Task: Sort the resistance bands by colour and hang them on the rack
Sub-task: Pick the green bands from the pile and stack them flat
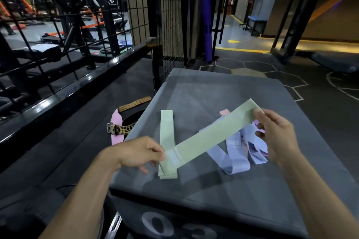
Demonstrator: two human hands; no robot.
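Gym box top [204,91] held green pile [167,141], lilac tangle [236,153]. Left hand [139,151], right hand [275,134] pinched green band [209,134] ends above box; best laid flat, aligned on pile.

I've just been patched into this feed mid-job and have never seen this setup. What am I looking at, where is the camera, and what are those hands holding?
There is no machine here: a person works with bare hands, and the single picture comes from a wide-angle camera worn on their head, looking forward and down. The left hand and the right hand each pinch one end of a pale green resistance band, stretched between them above a grey padded box in a gym. On the box lie a second green band, lilac bands in a loose heap, and a pink band partly hidden. Left of the box, on the floor, lie belts. A wire-grid panel stands behind.
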